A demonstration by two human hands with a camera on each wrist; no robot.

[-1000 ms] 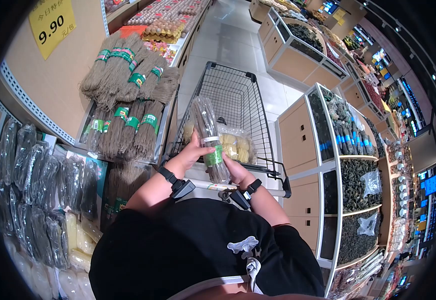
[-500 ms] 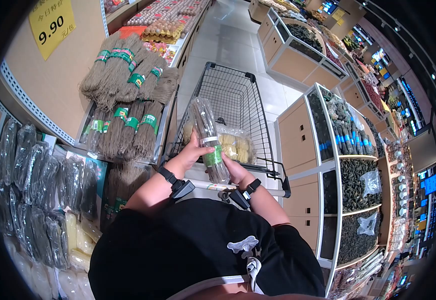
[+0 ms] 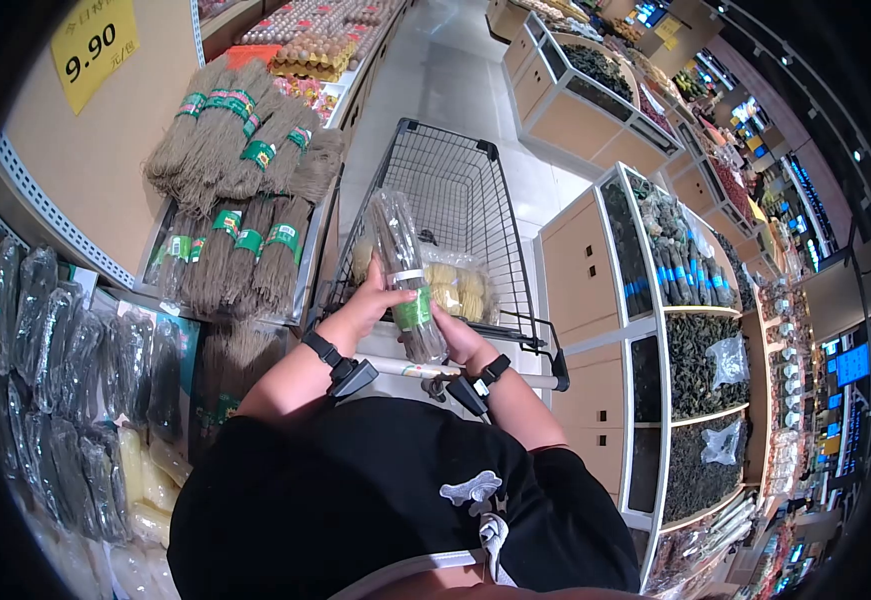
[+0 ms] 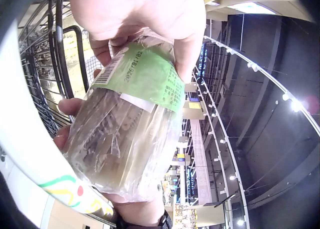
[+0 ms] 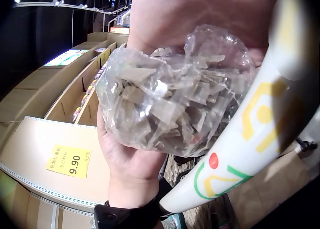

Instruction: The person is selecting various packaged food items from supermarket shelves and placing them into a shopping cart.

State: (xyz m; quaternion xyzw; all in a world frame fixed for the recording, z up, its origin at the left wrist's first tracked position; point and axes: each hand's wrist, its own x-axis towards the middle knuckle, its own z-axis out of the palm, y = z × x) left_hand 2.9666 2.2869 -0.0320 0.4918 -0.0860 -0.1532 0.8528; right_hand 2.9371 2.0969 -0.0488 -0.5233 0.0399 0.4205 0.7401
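Both hands hold a clear plastic pack of wide flat dried noodles (image 3: 398,235) tilted over the cart handle. My left hand (image 3: 364,305) grips its left side, the thumb lying across the green label (image 4: 142,74). On the other side my right hand (image 3: 461,338) holds the lower part, its palm beside the pack's near end (image 5: 170,104). Flat, broken-looking strip ends show through the crinkled plastic in the right wrist view. Beneath and beyond the pack stands a wire shopping cart (image 3: 501,215) with a bag of pale yellow noodle bundles (image 3: 456,290) inside.
The cart's white handle (image 3: 386,366) runs just below the hands. At left, a shelf bears brown noodle bundles (image 3: 216,130), with dark wrapped packs (image 3: 76,350) lower down and egg trays (image 3: 311,50) beyond. Bins of dark dried goods (image 3: 701,360) line the right.
The head view has shifted slightly, so the shelves, cart and hands sit a little further left. Both hands keep the same hold on the noodle pack.
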